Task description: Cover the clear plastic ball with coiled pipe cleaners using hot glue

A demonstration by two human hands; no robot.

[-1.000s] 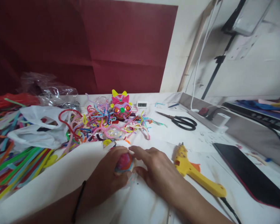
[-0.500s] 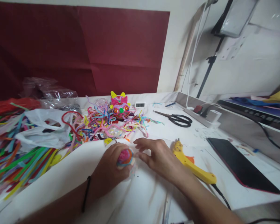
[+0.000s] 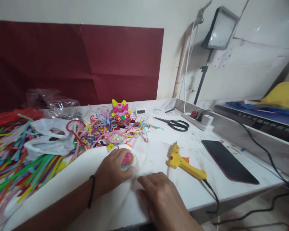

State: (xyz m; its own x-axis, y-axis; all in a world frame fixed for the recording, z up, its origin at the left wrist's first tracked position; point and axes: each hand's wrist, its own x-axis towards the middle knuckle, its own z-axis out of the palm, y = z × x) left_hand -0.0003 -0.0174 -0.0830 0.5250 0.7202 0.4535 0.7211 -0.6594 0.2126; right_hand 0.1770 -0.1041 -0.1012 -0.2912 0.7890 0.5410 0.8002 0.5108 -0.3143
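My left hand (image 3: 113, 168), with a black band at the wrist, is closed round a small round ball (image 3: 127, 160) wound with pink, orange and blue fuzzy strips. The fingers and palm hide part of the ball. Nearer the front edge, my right hand (image 3: 156, 192) hovers low over the white table, fingers loosely bent and thumb apart, with nothing visible in it. To its upper right lies a yellow glue gun (image 3: 186, 165). Behind the hands, a pink cat-like figure with yellow ears (image 3: 121, 114) sits among tangled pipe cleaners (image 3: 106, 128).
Black-handled scissors (image 3: 174, 124) lie beyond the glue gun, near a small digital clock (image 3: 141, 111). A dark phone (image 3: 228, 160) rests at the right, below a power strip (image 3: 202, 122). At the left, a white plastic bag (image 3: 49, 138) lies on long coloured pipe cleaners (image 3: 36, 170).
My right hand has drawn away from the ball, down toward the table's front edge. My left hand keeps its hold. The view has tilted up and turned slightly right.
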